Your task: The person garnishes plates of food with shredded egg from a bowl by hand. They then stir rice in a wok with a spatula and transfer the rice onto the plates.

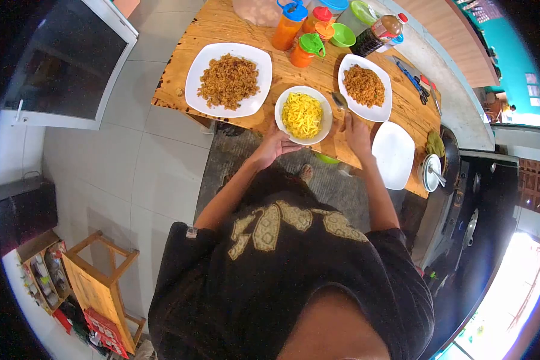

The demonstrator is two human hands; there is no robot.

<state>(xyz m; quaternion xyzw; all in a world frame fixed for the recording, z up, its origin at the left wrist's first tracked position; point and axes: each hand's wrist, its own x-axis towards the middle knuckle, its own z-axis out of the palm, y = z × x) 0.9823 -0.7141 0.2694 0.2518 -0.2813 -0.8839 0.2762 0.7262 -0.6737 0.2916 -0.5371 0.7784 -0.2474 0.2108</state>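
Observation:
My left hand [273, 149] grips the lower left side of a white bowl [327, 127] at the table's near edge. Thin yellow strips [302, 115], which look like shredded omelette, fill the bowl. To the right of it, my right hand [358, 138] has its fingers closed round the end of a spoon [340, 100]. The spoon's head points away from me, between the bowl and a white plate [347, 65] of brown fried rice [364, 86]. On the left lies a larger square white plate [193, 90] with more fried rice [228, 82].
Orange sauce bottles [289, 25], a green bowl [343, 35] and a dark sauce bottle [378, 36] stand at the back. Scissors [423, 93] lie at the right. A bare white plate [393, 156] and stacked bowls [432, 172] sit near the stove [468, 210].

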